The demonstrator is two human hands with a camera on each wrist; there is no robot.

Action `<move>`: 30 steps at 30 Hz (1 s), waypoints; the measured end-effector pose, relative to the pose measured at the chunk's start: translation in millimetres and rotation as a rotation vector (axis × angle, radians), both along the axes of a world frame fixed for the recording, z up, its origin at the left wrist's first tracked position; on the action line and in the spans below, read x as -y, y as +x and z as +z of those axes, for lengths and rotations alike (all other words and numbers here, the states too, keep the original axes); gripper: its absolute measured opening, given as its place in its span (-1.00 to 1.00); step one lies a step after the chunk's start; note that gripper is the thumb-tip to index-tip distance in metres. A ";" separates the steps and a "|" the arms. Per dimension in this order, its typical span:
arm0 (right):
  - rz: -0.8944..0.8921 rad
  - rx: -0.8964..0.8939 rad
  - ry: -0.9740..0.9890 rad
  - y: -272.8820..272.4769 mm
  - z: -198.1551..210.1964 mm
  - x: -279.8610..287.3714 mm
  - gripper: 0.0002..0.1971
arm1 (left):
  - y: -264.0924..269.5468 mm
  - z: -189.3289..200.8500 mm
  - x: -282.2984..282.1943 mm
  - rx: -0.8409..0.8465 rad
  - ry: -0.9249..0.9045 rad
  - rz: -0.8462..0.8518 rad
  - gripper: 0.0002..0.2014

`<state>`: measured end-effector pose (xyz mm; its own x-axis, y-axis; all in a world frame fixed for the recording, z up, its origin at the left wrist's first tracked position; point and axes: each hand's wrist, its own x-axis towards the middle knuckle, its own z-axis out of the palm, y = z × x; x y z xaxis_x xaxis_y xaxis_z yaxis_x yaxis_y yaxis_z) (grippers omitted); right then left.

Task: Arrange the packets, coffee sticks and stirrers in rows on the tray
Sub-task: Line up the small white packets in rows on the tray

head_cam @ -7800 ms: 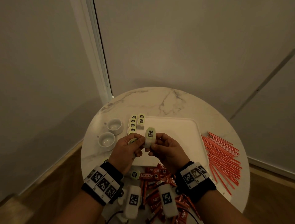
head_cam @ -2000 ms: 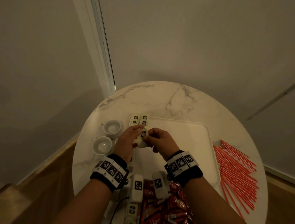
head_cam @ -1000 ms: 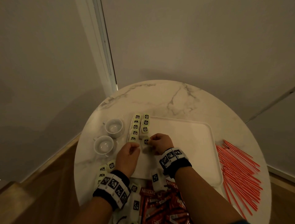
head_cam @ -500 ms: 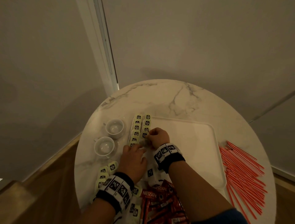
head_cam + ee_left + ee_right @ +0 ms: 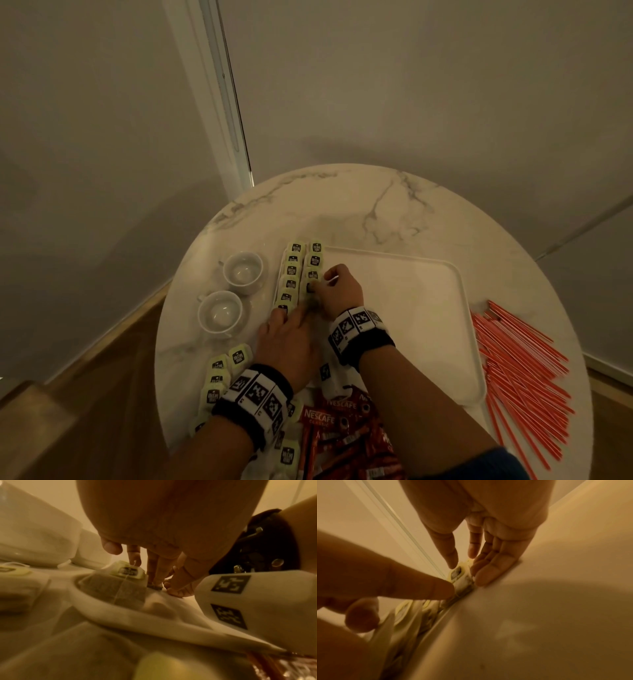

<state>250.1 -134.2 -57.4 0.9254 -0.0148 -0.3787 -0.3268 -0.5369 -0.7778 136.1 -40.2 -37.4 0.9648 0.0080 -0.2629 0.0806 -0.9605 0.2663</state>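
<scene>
— Both hands are down at the tray's (image 5: 459, 308) left edge, aren't they?

— Yes. Her right hand (image 5: 340, 291) has its fingers bent over the newest tea packet (image 5: 311, 287), thumb and fingertips touching it in the second row on the tray. From the right wrist view the fingers (image 5: 489, 566) look fairly straight along the packet's side, so it reads as pressing more than gripping.

— And the left hand (image 5: 286, 337)?

— Resting just nearer than that packet, fingers stretched forward and relaxed, one fingertip against the packet's near end. It holds nothing.

— How do the rows stand?

— Two rows of packets (image 5: 291, 270) run along the tray's left side, from its far left corner toward her. The row on the left is longer; the second row ends at the packet under her fingers.

— Where's everything else?

— Loose packets (image 5: 226, 370) lie on the tabletop (image 5: 342, 205), off the tray's near left corner. Red coffee sticks (image 5: 329, 418) are heaped just past the tray's near edge, under her forearms. Red stirrers (image 5: 520, 370) are spread on the tabletop beyond the tray's right edge. None of those are on the tray.

— And the cups?

— Two white cups (image 5: 221, 311) stand left of the tray, beside the packet rows, not touching them.
</scene>
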 end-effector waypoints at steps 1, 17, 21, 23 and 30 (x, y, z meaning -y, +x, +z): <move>-0.013 0.004 0.001 0.1 0.3 -1.2 -0.74 | 0.2 -0.6 -0.1 -0.001 0.009 0.001 -0.37; 0.081 0.034 -0.153 6.2 2.7 -4.4 -0.75 | 11.0 0.4 0.2 -0.026 0.035 -0.011 -0.46; 0.082 0.025 -0.162 5.7 2.6 -4.2 -0.77 | 13.3 4.6 -1.5 -0.019 0.026 -0.006 -0.46; 0.081 0.028 -0.167 6.0 3.0 -3.9 -0.79 | 13.6 6.9 -1.2 -0.013 0.024 -0.006 -0.45; 0.085 0.020 -0.160 3.9 6.1 -3.0 -0.75 | 14.6 6.2 -0.9 -0.020 0.014 -0.009 -0.44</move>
